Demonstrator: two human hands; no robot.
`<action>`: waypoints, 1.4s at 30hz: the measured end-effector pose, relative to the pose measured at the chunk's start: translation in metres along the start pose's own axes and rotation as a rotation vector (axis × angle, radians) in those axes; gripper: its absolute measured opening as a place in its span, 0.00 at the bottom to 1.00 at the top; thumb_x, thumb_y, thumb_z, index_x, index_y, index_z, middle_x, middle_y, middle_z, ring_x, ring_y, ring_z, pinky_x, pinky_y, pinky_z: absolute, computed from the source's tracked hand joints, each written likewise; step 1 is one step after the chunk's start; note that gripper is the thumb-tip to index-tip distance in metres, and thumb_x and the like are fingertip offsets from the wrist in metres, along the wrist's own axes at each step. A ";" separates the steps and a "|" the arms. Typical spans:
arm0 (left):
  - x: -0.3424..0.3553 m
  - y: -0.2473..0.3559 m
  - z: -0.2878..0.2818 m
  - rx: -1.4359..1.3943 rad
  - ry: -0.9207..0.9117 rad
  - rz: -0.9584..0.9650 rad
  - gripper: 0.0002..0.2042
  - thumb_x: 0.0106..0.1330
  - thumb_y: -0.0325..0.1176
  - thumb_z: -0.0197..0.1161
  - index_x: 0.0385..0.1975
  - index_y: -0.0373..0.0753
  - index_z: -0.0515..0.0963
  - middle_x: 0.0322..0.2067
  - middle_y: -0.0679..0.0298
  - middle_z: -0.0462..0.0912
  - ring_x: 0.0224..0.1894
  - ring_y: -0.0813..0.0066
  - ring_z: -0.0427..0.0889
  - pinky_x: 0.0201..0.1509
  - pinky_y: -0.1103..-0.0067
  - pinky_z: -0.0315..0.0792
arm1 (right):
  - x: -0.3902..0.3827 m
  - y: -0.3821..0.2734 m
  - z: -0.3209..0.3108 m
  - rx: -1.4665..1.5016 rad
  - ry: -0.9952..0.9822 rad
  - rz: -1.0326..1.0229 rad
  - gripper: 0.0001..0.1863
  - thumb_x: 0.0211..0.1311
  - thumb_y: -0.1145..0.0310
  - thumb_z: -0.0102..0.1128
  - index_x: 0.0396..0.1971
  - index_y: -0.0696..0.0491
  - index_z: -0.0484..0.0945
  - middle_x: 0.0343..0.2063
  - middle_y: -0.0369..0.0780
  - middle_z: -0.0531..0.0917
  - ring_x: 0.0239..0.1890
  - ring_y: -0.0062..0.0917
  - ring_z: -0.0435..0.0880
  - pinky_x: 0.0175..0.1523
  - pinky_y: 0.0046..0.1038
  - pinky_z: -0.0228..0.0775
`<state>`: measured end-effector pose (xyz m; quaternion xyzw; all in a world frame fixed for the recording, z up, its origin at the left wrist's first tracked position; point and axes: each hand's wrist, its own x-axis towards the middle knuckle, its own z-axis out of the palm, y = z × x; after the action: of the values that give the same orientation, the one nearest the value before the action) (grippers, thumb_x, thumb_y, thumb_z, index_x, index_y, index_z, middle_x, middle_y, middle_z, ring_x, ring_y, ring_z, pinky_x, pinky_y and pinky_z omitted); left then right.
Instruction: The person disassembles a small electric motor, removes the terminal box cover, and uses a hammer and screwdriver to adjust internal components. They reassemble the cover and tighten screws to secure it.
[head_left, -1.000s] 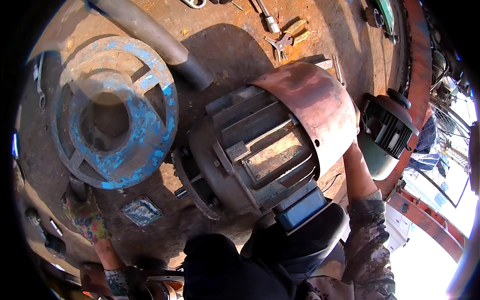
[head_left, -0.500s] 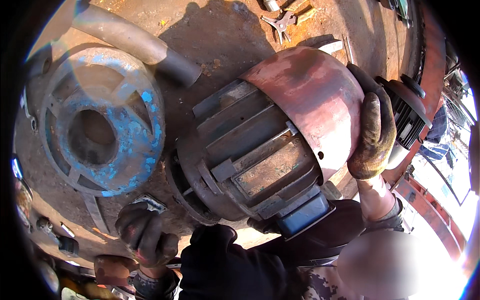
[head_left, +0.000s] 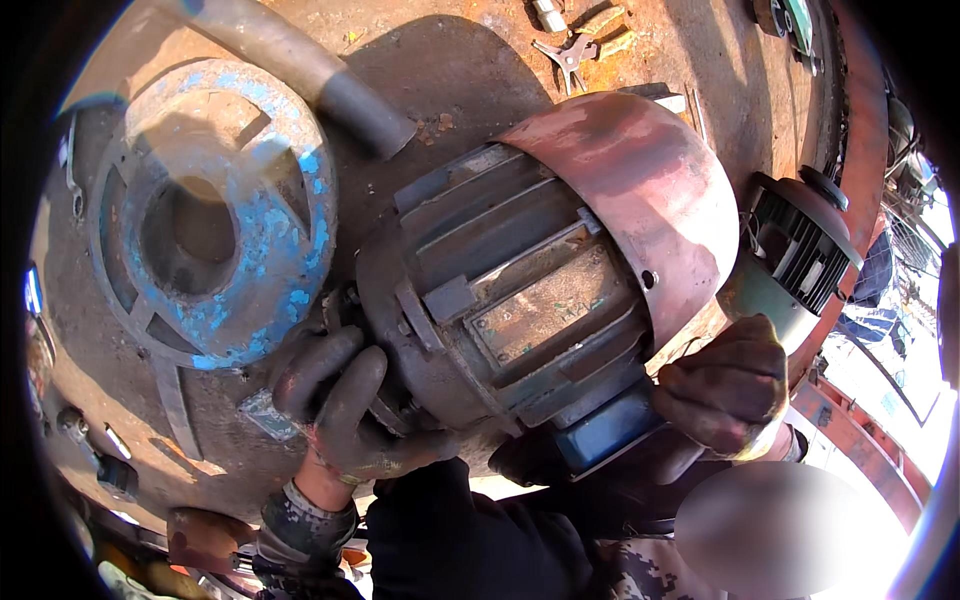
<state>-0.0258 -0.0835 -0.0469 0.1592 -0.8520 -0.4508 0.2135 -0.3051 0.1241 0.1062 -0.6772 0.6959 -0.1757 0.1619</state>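
Note:
A large grey electric motor (head_left: 500, 270), finned along its sides, lies tilted on the work surface before me. A reddish, paint-worn domed cover (head_left: 640, 200) sits on its right end, and a blue box (head_left: 605, 425) juts from its near side. My left hand (head_left: 365, 405), in a dark soiled glove, bends its fingers around the rim at the motor's left end. By the lower edge of the cover and the blue box is my gloved right hand (head_left: 725, 390), its fingers curled. Whatever those fingers may hold is hidden.
A blue-flaked round metal ring (head_left: 310, 240) lies left of the motor, below a thick grey pipe (head_left: 350, 105). A smaller finned motor (head_left: 800, 250) stands at right beside a red beam (head_left: 868, 150). Yellow-handled pliers (head_left: 575, 55) lie at the far side, an adjustable wrench (head_left: 95, 450) near left.
My left hand has moved up and right onto the motor's end rim, its fingers spreading from a closed shape. My right hand has come off the cover's end and down beside the blue box.

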 end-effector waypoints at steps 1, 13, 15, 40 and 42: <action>0.002 0.000 0.001 0.014 0.019 0.016 0.47 0.54 0.69 0.80 0.65 0.42 0.73 0.61 0.55 0.71 0.64 0.54 0.73 0.69 0.54 0.71 | -0.002 -0.009 0.003 0.050 -0.085 -0.016 0.20 0.47 0.60 0.78 0.42 0.47 0.88 0.40 0.34 0.83 0.38 0.30 0.86 0.36 0.35 0.77; -0.003 0.005 0.019 0.074 0.183 -0.010 0.35 0.65 0.57 0.74 0.63 0.36 0.78 0.59 0.51 0.76 0.62 0.50 0.76 0.68 0.57 0.71 | -0.014 -0.015 -0.003 0.060 -0.259 0.056 0.27 0.47 0.68 0.74 0.53 0.52 0.88 0.21 0.37 0.83 0.23 0.36 0.83 0.31 0.39 0.71; -0.008 0.000 0.022 0.097 0.233 -0.022 0.33 0.68 0.55 0.71 0.64 0.36 0.77 0.59 0.51 0.76 0.62 0.50 0.76 0.69 0.57 0.71 | -0.006 -0.020 -0.005 0.229 -0.240 0.245 0.27 0.51 0.67 0.76 0.56 0.50 0.87 0.28 0.41 0.85 0.32 0.38 0.86 0.40 0.38 0.76; -0.009 -0.011 0.033 0.128 0.293 0.015 0.24 0.81 0.51 0.57 0.60 0.34 0.76 0.59 0.55 0.80 0.61 0.61 0.77 0.68 0.62 0.70 | -0.182 -0.032 0.155 0.845 0.171 0.663 0.19 0.75 0.62 0.63 0.62 0.49 0.83 0.51 0.44 0.90 0.52 0.44 0.89 0.51 0.39 0.82; -0.012 -0.010 0.037 0.003 0.316 -0.019 0.23 0.81 0.48 0.58 0.61 0.34 0.76 0.60 0.55 0.80 0.61 0.61 0.77 0.69 0.62 0.70 | -0.175 -0.034 0.138 0.746 0.096 0.650 0.20 0.74 0.63 0.65 0.62 0.50 0.83 0.49 0.44 0.91 0.51 0.42 0.90 0.51 0.37 0.82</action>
<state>-0.0337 -0.0578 -0.0761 0.2363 -0.8070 -0.4208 0.3404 -0.2059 0.2946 -0.0022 -0.3123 0.7675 -0.3842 0.4073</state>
